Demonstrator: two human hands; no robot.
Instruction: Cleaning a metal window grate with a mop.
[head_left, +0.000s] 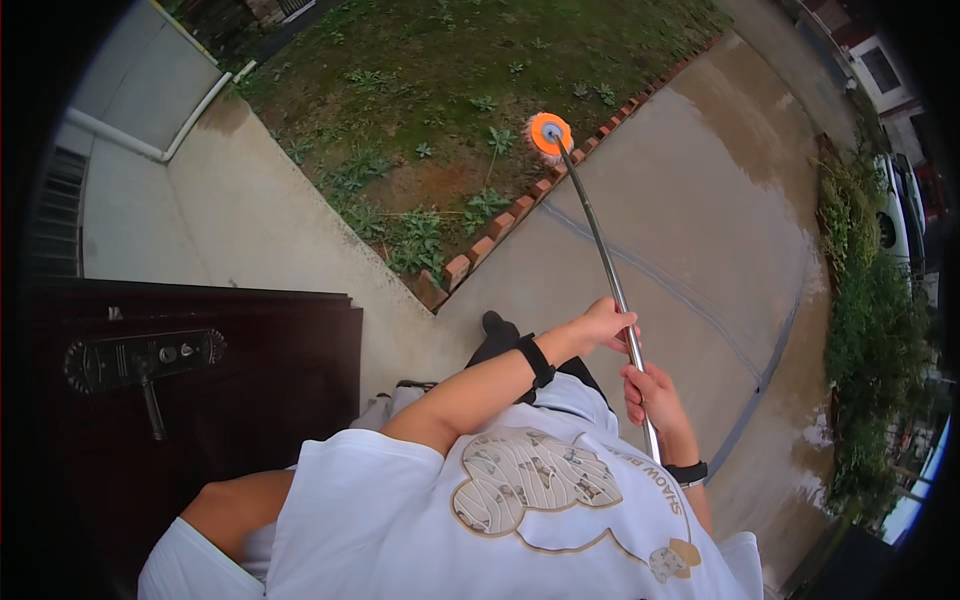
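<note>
Both hands grip the metal pole of a mop (594, 225). My left hand (606, 324) is higher on the pole, with a black band on its wrist. Below it, my right hand (651, 394) closes round the pole close to my white shirt; that wrist also has a black band. At the far end of the pole, the round mop head (550, 135) shows an orange disc with a grey hub and pale strands round its rim. It is over the brick edging beside the grass; whether it touches the bricks, I cannot tell.
Slanted red bricks (502, 225) edge the weedy grass plot (420, 97). Wet concrete paving (675, 225) lies to the right, bordered by shrubs (862, 322), with a white vehicle (900, 210) beyond. At left stands a dark door (285, 360) with a lever handle (154, 409), near a pale wall.
</note>
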